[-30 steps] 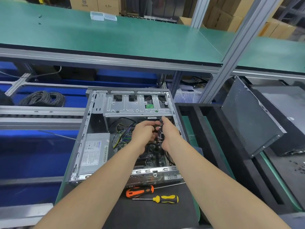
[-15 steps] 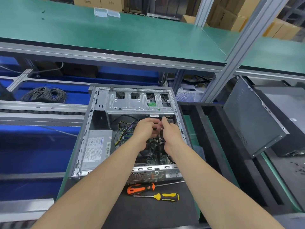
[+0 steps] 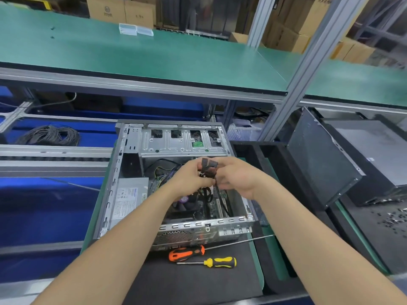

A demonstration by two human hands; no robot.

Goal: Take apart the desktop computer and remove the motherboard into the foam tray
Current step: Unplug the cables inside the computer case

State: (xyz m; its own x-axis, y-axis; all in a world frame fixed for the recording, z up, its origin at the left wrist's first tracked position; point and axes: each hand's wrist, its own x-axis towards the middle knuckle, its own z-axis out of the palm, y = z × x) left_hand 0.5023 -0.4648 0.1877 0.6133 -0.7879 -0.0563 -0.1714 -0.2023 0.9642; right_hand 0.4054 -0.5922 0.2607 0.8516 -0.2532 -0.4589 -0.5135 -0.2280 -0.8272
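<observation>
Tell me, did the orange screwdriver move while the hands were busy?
No. The orange screwdriver lies as before, just in front of the computer case's vented panel, next to the yellow screwdriver.

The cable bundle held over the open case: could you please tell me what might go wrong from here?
1. Both the left hand and right hand grip the cable bundle, which runs down toward the motherboard; a hard tug could strain a connector.
2. The orange screwdriver and yellow screwdriver lie loose right in front of the case and could be knocked away.
</observation>
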